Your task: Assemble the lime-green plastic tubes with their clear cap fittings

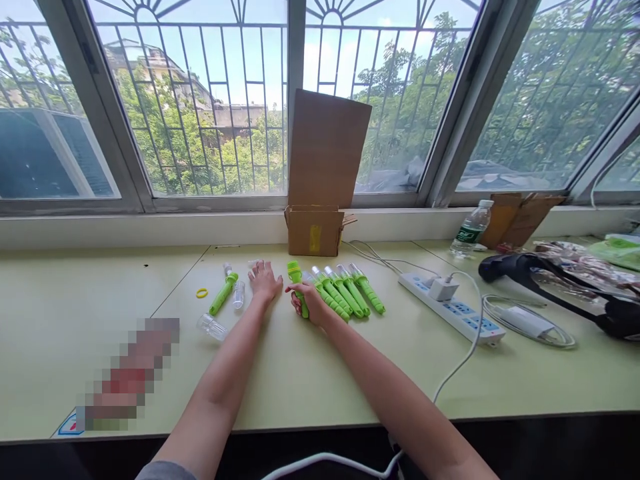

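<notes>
My right hand (306, 300) is closed around a green stick-shaped tool (296, 279) that lies on the pale green table (310, 373), at the left end of a row of several like green tools with clear caps (350, 291). My left hand (264, 280) rests flat on the table with fingers spread, holding nothing. Left of it lie another green tool (223, 295), a small clear cap (239, 294), a second clear cap (212, 326) and a yellow ring (201, 293).
An open cardboard box (315, 230) stands against the window sill behind the tools. A white power strip (453, 309) with a plugged charger and cables lies to the right, with a water bottle (470, 230), a black device (550, 280) and bags beyond.
</notes>
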Action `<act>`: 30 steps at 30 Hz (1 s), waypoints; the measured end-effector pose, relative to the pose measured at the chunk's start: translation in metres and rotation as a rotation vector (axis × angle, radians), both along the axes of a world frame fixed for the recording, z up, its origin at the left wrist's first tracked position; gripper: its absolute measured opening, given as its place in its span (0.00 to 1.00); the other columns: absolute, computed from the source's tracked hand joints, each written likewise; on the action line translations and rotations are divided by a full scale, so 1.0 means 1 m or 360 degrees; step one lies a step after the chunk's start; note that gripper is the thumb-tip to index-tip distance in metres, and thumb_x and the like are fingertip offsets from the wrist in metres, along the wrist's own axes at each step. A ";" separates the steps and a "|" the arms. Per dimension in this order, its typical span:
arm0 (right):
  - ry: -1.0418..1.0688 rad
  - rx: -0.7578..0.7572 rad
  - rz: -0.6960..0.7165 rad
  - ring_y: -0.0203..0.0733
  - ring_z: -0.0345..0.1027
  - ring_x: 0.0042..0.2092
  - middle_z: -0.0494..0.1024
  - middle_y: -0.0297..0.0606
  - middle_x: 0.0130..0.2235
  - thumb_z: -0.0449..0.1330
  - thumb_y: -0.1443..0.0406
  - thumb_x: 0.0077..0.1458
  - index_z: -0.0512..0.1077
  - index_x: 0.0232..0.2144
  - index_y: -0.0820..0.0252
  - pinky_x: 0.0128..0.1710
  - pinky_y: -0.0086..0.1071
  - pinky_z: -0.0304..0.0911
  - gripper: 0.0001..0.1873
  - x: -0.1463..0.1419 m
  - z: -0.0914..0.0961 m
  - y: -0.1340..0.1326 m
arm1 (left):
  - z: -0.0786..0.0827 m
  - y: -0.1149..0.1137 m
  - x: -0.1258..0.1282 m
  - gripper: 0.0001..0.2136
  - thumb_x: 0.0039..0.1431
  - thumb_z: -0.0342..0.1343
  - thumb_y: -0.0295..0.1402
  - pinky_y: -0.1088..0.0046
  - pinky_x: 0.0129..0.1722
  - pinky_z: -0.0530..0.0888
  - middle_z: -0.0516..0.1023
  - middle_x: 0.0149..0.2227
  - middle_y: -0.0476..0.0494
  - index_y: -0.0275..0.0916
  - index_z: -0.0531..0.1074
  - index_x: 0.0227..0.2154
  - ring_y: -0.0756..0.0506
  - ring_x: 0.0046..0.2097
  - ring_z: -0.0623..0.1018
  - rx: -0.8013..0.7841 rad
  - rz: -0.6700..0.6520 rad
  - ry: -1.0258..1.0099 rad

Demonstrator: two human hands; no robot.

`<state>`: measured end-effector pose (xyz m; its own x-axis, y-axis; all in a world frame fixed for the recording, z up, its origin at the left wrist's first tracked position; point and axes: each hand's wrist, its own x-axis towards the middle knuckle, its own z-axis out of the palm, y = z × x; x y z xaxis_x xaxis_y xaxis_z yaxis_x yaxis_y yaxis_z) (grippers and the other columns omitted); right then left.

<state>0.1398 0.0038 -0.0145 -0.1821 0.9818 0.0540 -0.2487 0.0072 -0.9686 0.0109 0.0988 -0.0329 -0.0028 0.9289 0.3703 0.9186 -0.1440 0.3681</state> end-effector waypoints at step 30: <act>-0.0025 -0.0024 0.0000 0.30 0.49 0.13 0.58 0.23 0.12 0.59 0.58 0.44 0.68 0.27 0.59 0.11 0.25 0.47 0.10 0.001 -0.005 0.002 | -0.004 0.021 -0.002 0.35 0.54 0.49 0.51 0.41 0.62 0.44 0.48 0.68 0.38 0.44 0.54 0.63 0.31 0.68 0.45 -0.0162 0.0067 -0.0054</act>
<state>0.1405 0.0061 -0.0190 -0.1826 0.9825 0.0364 -0.2334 -0.0073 -0.9724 0.0087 0.1195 -0.0370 -0.0537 0.9605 0.2731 0.9097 -0.0657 0.4100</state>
